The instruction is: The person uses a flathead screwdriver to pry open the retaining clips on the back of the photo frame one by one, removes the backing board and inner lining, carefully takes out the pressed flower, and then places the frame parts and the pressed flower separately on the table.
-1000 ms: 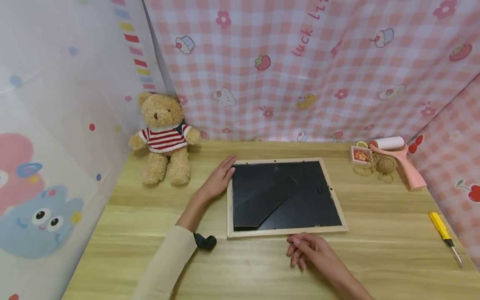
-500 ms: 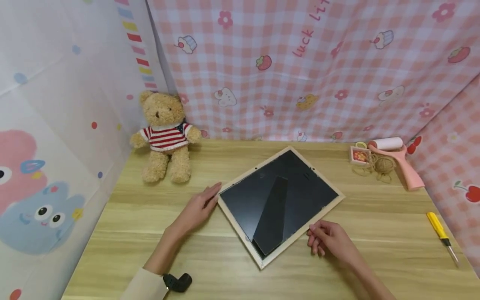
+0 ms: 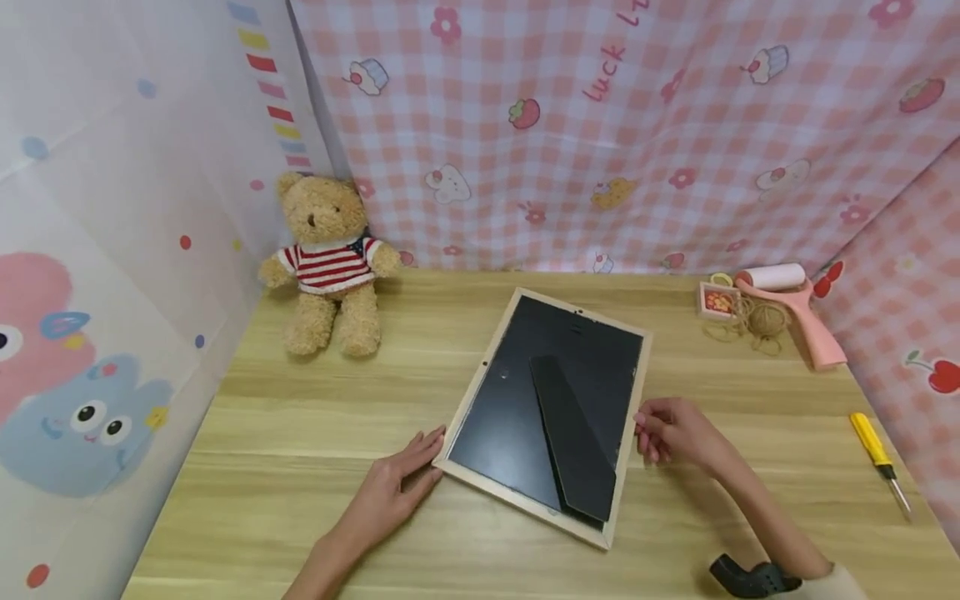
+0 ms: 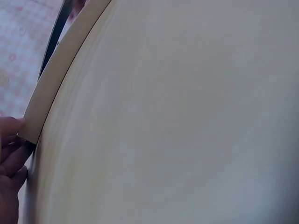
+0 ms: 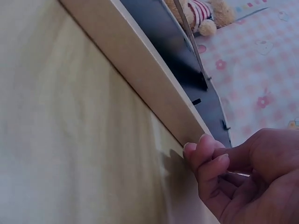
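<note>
A picture frame (image 3: 517,400) with a pale wooden rim lies back side up on the table, turned at an angle. Its black stand leg (image 3: 573,442) lies slantwise across the back. My left hand (image 3: 386,496) rests against the near left corner with fairly straight fingers; in the left wrist view, fingers (image 4: 11,156) meet that corner of the rim (image 4: 53,77). At the right edge, my right hand (image 3: 678,433) holds the rim lightly between curled fingertips and thumb. In the right wrist view, the bent fingers (image 5: 205,163) partly hide where the thumb touches.
A teddy bear (image 3: 330,258) sits at the back left. At the back right are a ball of twine (image 3: 767,320), a small picture box (image 3: 717,301) and a pink-handled lint roller (image 3: 813,329). A yellow screwdriver (image 3: 879,458) lies at the right edge.
The frame has turned anticlockwise on the table, from lying sideways to nearly lengthwise. The left hand has moved nearer along with its corner; the right hand has moved right and farther from me.
</note>
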Motion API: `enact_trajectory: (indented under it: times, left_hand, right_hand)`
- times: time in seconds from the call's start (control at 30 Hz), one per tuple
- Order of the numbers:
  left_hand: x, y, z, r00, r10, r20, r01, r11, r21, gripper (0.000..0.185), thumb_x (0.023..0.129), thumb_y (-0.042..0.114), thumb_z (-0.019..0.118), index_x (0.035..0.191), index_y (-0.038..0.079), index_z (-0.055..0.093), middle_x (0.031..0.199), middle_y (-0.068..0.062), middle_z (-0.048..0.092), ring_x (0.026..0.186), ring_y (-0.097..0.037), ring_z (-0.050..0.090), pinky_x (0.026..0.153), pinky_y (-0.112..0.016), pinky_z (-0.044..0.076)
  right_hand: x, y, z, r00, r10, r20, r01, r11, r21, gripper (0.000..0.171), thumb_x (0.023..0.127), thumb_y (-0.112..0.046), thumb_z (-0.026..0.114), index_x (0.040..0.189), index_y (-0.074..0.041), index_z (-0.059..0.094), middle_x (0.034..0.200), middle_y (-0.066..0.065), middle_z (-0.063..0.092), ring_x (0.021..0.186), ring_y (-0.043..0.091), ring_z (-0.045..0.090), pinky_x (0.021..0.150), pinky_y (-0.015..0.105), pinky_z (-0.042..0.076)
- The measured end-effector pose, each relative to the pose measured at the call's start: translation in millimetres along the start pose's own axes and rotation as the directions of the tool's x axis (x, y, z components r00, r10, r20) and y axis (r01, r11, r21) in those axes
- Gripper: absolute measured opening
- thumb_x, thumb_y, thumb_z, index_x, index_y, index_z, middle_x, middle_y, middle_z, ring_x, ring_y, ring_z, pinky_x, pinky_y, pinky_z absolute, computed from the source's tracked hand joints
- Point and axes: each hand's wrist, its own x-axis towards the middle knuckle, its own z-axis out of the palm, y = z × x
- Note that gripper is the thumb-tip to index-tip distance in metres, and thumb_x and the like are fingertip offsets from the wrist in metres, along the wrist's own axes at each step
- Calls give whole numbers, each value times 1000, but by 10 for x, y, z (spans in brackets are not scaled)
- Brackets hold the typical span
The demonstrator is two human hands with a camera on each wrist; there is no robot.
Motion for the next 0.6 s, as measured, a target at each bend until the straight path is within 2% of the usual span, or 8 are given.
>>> enact_trajectory:
  times: [0.13, 0.2, 0.3, 0.4, 0.47, 0.6]
  left_hand:
    - [-169, 145, 125, 998, 20, -67, -18, 999, 40, 46, 96, 1, 82, 140, -7, 71, 153, -14, 66, 133, -49, 65, 106, -60, 56]
    - [-256, 215, 184, 995, 34, -99, -27, 997, 73, 48, 93, 0, 84, 139, -6, 72, 153, -12, 66, 132, -47, 67, 107, -54, 58]
    - [-363, 296, 270, 985, 79, -152, -58, 989, 137, 52, 87, -3, 88, 136, -7, 73, 151, -13, 68, 126, -47, 70, 111, -33, 55]
    - [-422, 338, 343, 972, 127, -198, -91, 979, 180, 55, 82, -6, 90, 134, -8, 74, 147, -17, 70, 120, -49, 73, 115, -16, 44]
    - [-429, 349, 377, 965, 144, -221, -103, 977, 184, 55, 82, -5, 90, 134, -9, 74, 145, -19, 71, 119, -50, 73, 116, -13, 40]
    - [-409, 352, 417, 955, 169, -243, -122, 973, 197, 47, 90, 1, 87, 134, -9, 74, 145, -20, 71, 119, -50, 73, 117, -15, 41]
  right_hand:
    - [160, -9, -81, 1000, -8, -4, 8, 998, -68, 27, 114, -2, 54, 93, 8, 67, 72, 9, 70, 56, 9, 62, 49, 25, 51]
    - [242, -20, -97, 1000, -22, -10, 21, 994, -109, 27, 114, -3, 54, 92, 6, 67, 72, 7, 70, 56, 9, 61, 50, 25, 51]
    - [359, -54, -106, 1000, -28, -8, 27, 988, -154, 26, 113, -4, 56, 91, 4, 68, 71, 6, 69, 55, 10, 60, 50, 24, 51]
    - [430, -103, -116, 999, -37, 7, 37, 981, -190, 27, 113, -3, 57, 89, 3, 68, 70, 6, 69, 55, 10, 60, 51, 24, 51]
    - [460, -132, -131, 999, -37, 14, 39, 977, -209, 27, 112, -3, 58, 87, 3, 67, 69, 6, 69, 55, 11, 61, 51, 23, 51]
    - [494, -166, -172, 999, -31, 22, 35, 974, -226, 28, 112, -3, 58, 86, 2, 67, 68, 6, 70, 55, 13, 61, 51, 23, 51]
